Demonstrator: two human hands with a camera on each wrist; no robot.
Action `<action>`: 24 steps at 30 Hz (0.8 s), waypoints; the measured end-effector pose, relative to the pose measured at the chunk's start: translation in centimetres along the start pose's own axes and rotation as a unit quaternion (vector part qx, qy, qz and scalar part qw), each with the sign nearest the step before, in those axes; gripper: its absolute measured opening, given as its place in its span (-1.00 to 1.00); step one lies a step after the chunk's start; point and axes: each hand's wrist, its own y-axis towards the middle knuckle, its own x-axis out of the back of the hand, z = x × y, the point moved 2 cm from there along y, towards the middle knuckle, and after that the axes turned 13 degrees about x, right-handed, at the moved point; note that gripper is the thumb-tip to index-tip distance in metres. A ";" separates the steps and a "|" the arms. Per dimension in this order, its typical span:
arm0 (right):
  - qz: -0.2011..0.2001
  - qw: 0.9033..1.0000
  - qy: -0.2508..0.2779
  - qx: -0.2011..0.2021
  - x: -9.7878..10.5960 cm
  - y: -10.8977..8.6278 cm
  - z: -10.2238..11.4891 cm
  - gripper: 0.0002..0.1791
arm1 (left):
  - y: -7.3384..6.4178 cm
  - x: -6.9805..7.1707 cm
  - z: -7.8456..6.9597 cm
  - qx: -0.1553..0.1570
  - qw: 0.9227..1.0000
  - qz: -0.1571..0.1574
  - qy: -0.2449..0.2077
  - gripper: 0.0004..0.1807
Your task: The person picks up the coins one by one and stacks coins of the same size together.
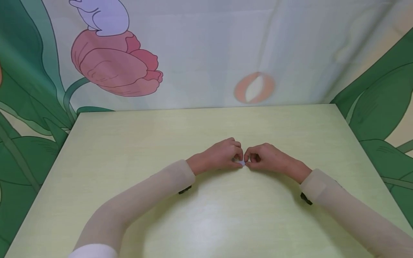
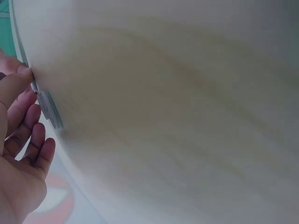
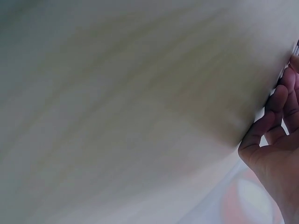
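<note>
Over the middle right of the table, my left hand and right hand meet, fingertips nearly touching. Between them is a small flat whitish piece, mostly covered by fingers; its kind cannot be made out. The left thumb and finger pinch it from one side, and the right thumb and finger pinch it from the other. In the left wrist view, a small grey stack of thin flat layers lies close beside the left fingers. The right wrist view shows curled right fingers low against the table.
A pale wood-grain table spreads beneath both arms. Behind it hangs a printed curtain with a pink flower and green leaves. Small dark devices sit under the sleeve cuffs.
</note>
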 end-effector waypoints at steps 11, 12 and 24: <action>0.001 1.000 -0.003 0.011 -0.1 -0.1 0.1 -0.94 | -0.1 -0.3 -0.3 0.029 0.999 0.006 -0.016 -0.82; -0.001 1.000 -0.004 0.014 -0.2 -0.1 0.1 -0.95 | -0.1 -0.3 -0.3 0.030 0.999 0.008 -0.014 -0.82; 0.010 0.999 -0.029 0.037 0.6 -0.1 -0.3 -0.86 | -0.1 -0.1 0.3 0.030 0.999 0.003 -0.015 -0.73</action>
